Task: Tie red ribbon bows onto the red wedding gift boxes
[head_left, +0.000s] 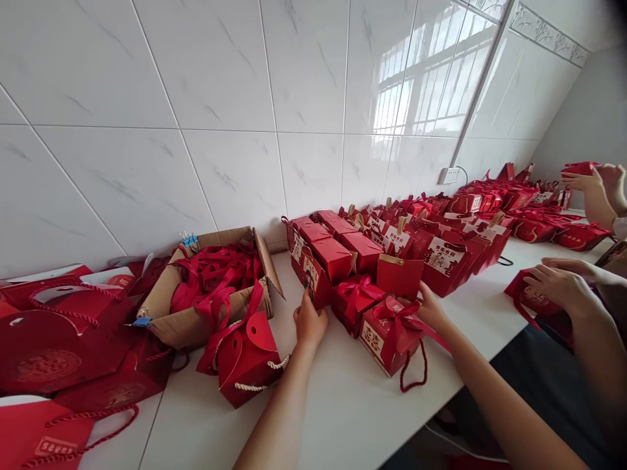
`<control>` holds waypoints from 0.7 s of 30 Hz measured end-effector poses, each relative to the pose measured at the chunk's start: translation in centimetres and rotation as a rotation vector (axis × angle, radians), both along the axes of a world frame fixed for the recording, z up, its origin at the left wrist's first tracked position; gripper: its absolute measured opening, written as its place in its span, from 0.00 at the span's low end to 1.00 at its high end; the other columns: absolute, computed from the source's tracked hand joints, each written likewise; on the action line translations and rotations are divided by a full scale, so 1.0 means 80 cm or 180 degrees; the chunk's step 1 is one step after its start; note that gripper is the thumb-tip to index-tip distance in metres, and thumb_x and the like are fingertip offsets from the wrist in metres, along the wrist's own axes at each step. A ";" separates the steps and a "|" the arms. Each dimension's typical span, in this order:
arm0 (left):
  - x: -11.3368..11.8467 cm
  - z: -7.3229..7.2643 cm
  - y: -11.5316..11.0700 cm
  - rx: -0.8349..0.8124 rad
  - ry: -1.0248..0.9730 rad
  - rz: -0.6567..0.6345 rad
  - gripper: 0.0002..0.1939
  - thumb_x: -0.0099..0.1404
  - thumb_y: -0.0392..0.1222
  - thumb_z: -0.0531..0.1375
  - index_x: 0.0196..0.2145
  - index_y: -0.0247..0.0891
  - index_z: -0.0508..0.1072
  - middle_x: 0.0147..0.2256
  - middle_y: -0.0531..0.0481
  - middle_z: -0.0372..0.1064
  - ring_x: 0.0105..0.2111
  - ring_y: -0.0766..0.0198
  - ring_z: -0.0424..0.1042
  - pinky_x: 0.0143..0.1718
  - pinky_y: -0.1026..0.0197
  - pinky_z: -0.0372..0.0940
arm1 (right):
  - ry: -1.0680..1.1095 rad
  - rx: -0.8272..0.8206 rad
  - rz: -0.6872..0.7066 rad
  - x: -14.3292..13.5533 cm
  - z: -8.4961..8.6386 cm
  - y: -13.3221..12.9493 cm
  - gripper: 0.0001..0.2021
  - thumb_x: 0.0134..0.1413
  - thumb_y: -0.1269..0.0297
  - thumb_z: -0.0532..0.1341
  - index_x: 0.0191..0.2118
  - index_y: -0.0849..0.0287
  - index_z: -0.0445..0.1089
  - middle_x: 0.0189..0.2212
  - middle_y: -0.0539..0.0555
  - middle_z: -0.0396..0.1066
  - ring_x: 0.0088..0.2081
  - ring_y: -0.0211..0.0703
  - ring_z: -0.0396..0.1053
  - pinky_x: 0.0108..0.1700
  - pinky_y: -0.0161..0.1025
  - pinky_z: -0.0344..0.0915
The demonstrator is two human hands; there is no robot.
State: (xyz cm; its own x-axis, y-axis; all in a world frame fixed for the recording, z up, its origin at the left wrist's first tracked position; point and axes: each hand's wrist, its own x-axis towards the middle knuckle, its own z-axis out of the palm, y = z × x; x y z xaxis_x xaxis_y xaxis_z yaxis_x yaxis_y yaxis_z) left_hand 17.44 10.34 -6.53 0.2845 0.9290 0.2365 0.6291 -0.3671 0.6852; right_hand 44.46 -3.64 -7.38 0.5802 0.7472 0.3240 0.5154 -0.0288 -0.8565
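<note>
My left hand (309, 321) grips the lower left edge of a red gift box (317, 281) with a cartoon picture on its side, thumb upward. My right hand (434, 310) is closed at the right edge of another red gift box (399, 277) with a gold-trimmed upright flap; its fingertips are partly hidden. Between my hands, at the front, stand a red box with a ribbon bow (356, 300) and a second bow-tied box (390, 336) with a cream double-happiness label and a hanging cord handle.
A cardboard box (267, 261) of red ribbons stands left, beside a rope-handled red box (247, 359). Large red bags (63, 339) fill the far left. Rows of red boxes (441, 261) run along the tiled wall. At right, a co-worker's hands (563, 284) hold a red box; another person's hands (600, 186) are behind.
</note>
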 end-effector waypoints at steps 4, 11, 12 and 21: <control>0.000 0.004 -0.002 -0.0002 -0.0015 -0.0006 0.36 0.57 0.31 0.56 0.63 0.36 0.53 0.61 0.41 0.61 0.57 0.52 0.65 0.60 0.53 0.55 | 0.0243 0.0078 0.0282 -0.005 0.005 -0.008 0.30 0.37 0.51 0.70 0.47 0.54 0.63 0.46 0.60 0.72 0.46 0.56 0.72 0.48 0.50 0.71; -0.001 0.004 -0.002 0.0011 -0.0003 -0.0013 0.34 0.58 0.30 0.55 0.63 0.33 0.54 0.60 0.42 0.62 0.58 0.52 0.64 0.59 0.55 0.57 | 0.0623 0.0239 0.0334 -0.006 0.003 -0.009 0.34 0.30 0.62 0.73 0.48 0.53 0.62 0.47 0.59 0.71 0.46 0.55 0.72 0.49 0.51 0.70; -0.002 0.003 -0.002 0.0013 -0.0001 -0.0013 0.34 0.58 0.30 0.55 0.62 0.33 0.54 0.60 0.42 0.63 0.58 0.52 0.65 0.59 0.55 0.57 | 0.0671 0.0262 0.0355 -0.006 0.003 -0.009 0.32 0.30 0.63 0.73 0.47 0.53 0.64 0.47 0.59 0.72 0.46 0.55 0.72 0.49 0.50 0.70; -0.002 -0.003 0.003 0.0045 0.0033 0.0007 0.33 0.58 0.30 0.56 0.62 0.32 0.55 0.59 0.39 0.64 0.58 0.52 0.65 0.59 0.54 0.57 | 0.1527 0.1270 -0.0020 0.014 0.030 -0.042 0.31 0.29 0.69 0.75 0.45 0.52 0.67 0.39 0.51 0.73 0.39 0.45 0.73 0.38 0.40 0.74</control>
State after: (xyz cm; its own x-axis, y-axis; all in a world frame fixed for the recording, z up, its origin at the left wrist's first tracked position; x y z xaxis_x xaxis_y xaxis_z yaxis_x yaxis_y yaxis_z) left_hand 17.30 10.60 -6.76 0.2849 0.9263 0.2467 0.6370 -0.3752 0.6734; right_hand 45.55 -7.00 -5.00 0.7343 0.6185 0.2796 0.0713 0.3393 -0.9380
